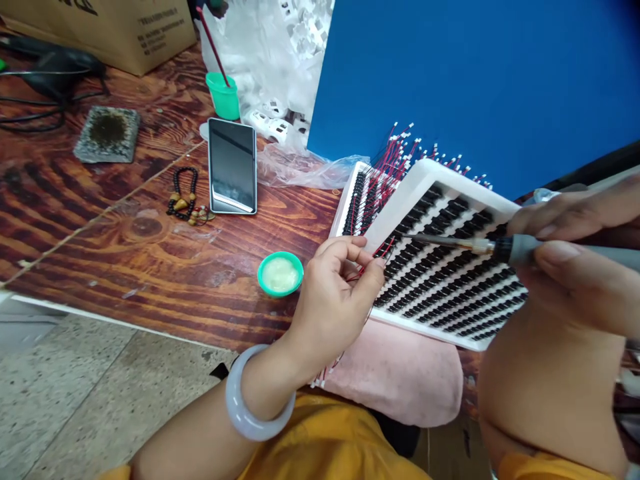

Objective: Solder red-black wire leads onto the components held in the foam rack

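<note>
My right hand (pixel 575 260) is closed around the grey handle of a soldering iron (pixel 515 251). The iron's thin tip points left, over the left part of a white tray (pixel 425 175) filled with rows of small black parts (pixel 450 267). Pinched between thumb and fingers of my left hand (pixel 340 287) are thin red and black wires (pixel 386 248), close to the iron's tip. The tray lies tilted over another white tray (pixel 356 193), from which many red wires with white connectors (pixel 400 143) stick up. Whether the tip touches a part I cannot tell.
A green dish of pale paste (pixel 280 274) is left of my left hand. Behind it are a phone (pixel 233 167), beads (pixel 184 193), a green cup (pixel 223 97) and a sponge (pixel 107 133). A pink cushion (pixel 400 373) lies at the table's front; a blue panel (pixel 475 80) stands behind.
</note>
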Action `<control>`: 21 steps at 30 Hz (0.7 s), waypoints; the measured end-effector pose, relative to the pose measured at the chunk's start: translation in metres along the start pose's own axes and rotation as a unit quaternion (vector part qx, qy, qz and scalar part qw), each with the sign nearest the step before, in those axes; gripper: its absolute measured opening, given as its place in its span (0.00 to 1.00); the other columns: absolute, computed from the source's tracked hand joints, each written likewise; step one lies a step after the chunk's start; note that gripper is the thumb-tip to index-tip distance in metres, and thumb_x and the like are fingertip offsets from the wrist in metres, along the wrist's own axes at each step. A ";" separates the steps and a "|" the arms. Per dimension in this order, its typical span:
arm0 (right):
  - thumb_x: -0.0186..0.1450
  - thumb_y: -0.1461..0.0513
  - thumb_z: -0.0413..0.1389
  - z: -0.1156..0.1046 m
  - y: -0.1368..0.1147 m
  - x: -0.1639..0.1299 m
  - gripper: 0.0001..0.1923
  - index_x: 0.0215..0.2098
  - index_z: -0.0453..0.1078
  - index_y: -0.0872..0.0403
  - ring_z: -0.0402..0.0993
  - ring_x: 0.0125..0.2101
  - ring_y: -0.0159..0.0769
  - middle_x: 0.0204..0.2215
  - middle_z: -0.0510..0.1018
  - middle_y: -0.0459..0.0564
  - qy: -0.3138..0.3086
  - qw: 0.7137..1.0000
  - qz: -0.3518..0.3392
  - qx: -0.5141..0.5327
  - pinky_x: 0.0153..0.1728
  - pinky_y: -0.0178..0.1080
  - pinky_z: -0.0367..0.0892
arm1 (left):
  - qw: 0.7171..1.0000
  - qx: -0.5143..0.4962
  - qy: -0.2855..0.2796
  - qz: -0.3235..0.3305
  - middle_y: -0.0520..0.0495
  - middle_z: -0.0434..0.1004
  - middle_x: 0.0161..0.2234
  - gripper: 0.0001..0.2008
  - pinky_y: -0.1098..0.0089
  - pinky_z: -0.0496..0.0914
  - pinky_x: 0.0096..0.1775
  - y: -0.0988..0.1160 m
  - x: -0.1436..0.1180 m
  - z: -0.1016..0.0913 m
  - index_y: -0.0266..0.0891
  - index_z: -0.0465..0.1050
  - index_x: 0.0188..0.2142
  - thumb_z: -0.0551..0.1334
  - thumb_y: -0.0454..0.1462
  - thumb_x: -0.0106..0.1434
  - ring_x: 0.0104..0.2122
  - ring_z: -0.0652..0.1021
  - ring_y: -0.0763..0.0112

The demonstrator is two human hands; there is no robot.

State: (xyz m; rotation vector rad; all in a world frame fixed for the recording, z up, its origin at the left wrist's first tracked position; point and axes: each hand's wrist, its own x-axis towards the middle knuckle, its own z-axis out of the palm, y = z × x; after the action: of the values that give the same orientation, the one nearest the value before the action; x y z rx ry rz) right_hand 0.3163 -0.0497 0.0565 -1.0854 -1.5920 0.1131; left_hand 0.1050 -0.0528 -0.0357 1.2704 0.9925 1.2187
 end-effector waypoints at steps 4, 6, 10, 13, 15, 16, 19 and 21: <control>0.47 0.62 0.65 0.008 -0.002 0.002 0.10 0.19 0.67 0.54 0.69 0.16 0.34 0.16 0.70 0.48 -0.041 0.996 -0.069 0.042 0.15 0.36 0.58 | 1.000 0.010 -0.005 0.005 0.41 0.77 0.46 0.06 0.67 0.69 0.45 0.001 0.002 -0.001 0.38 0.73 0.31 0.64 0.37 0.64 0.46 0.78 0.64; 0.48 0.66 0.62 0.009 -0.001 0.004 0.07 0.20 0.66 0.54 0.66 0.14 0.32 0.14 0.67 0.45 -0.061 0.991 -0.096 0.068 0.13 0.35 0.57 | 1.000 0.013 -0.007 0.008 0.41 0.77 0.47 0.06 0.67 0.69 0.45 0.001 0.002 -0.002 0.37 0.73 0.31 0.64 0.37 0.64 0.46 0.78 0.65; 0.52 0.65 0.61 0.009 0.004 0.005 0.07 0.21 0.66 0.54 0.70 0.18 0.34 0.16 0.68 0.45 -0.059 0.990 -0.126 0.036 0.14 0.34 0.58 | 1.000 0.014 -0.009 0.003 0.42 0.77 0.47 0.07 0.68 0.68 0.46 0.002 0.002 -0.004 0.37 0.73 0.31 0.64 0.38 0.65 0.48 0.77 0.65; 0.52 0.63 0.63 0.008 0.008 0.004 0.09 0.21 0.66 0.55 0.71 0.20 0.36 0.18 0.69 0.46 -0.047 0.987 -0.151 0.010 0.14 0.36 0.57 | 1.000 0.016 -0.010 -0.004 0.41 0.77 0.46 0.07 0.69 0.69 0.45 0.003 0.002 -0.005 0.37 0.73 0.31 0.65 0.38 0.64 0.49 0.77 0.65; 0.52 0.63 0.63 0.008 0.010 0.003 0.10 0.20 0.66 0.56 0.70 0.20 0.35 0.18 0.69 0.45 -0.054 0.988 -0.146 0.002 0.14 0.37 0.57 | 1.000 0.015 -0.008 -0.008 0.42 0.78 0.46 0.08 0.70 0.69 0.44 0.003 0.003 -0.005 0.37 0.73 0.30 0.65 0.38 0.64 0.48 0.78 0.66; 0.52 0.64 0.63 0.008 0.010 0.003 0.09 0.21 0.66 0.56 0.70 0.19 0.35 0.18 0.69 0.45 -0.058 0.988 -0.143 0.000 0.14 0.37 0.57 | 1.000 0.014 -0.007 -0.009 0.42 0.78 0.46 0.08 0.70 0.69 0.43 0.003 0.003 -0.005 0.37 0.73 0.30 0.65 0.38 0.64 0.48 0.78 0.66; 0.52 0.65 0.62 0.010 0.010 0.004 0.09 0.20 0.65 0.55 0.68 0.17 0.34 0.17 0.68 0.45 -0.065 0.986 -0.153 0.010 0.12 0.38 0.57 | 1.000 0.015 -0.006 -0.008 0.42 0.77 0.46 0.07 0.70 0.69 0.43 0.001 0.004 -0.004 0.37 0.74 0.30 0.65 0.38 0.64 0.47 0.78 0.67; 0.52 0.66 0.62 0.012 0.010 0.005 0.10 0.20 0.65 0.55 0.67 0.15 0.34 0.16 0.68 0.44 -0.065 0.985 -0.162 0.015 0.10 0.39 0.56 | 1.000 0.019 -0.007 -0.005 0.43 0.77 0.46 0.07 0.70 0.69 0.44 0.001 0.004 -0.004 0.37 0.74 0.30 0.65 0.38 0.64 0.47 0.78 0.67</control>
State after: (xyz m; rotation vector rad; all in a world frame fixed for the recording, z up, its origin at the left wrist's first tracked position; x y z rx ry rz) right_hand 0.3125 -0.0348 0.0503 -0.7975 -1.8579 -0.0109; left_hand 0.1011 -0.0483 -0.0350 1.3005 1.0161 1.1871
